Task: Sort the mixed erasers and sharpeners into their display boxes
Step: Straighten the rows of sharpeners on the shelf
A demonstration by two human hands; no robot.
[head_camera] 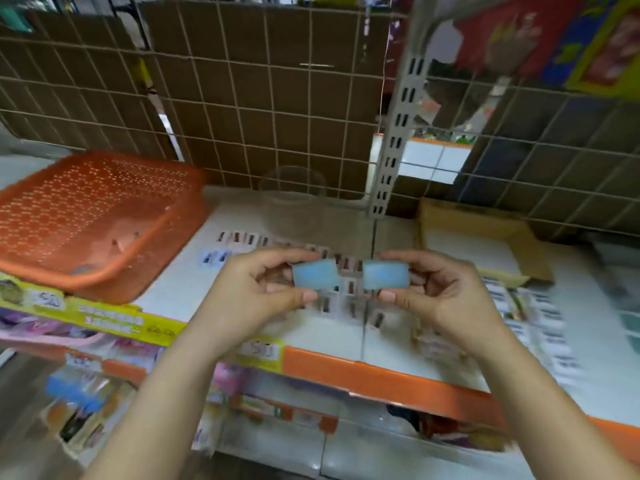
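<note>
Head view – two blue erasers (315,274) (pinched), long axes level

White shelf (346,336) bears orange basket (100,220), clear cup (292,202), cardboard box (485,237).

Head camera looks forward and down, close over a shop shelf (346,368)

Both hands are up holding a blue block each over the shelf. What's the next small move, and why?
Probably lower both and set them down together in one spot. The left hand pinches one blue block and the right hand pinches a matching blue block, both held above the small items laid out in rows on the shelf. The picture is too blurred to show which box is theirs.
</note>
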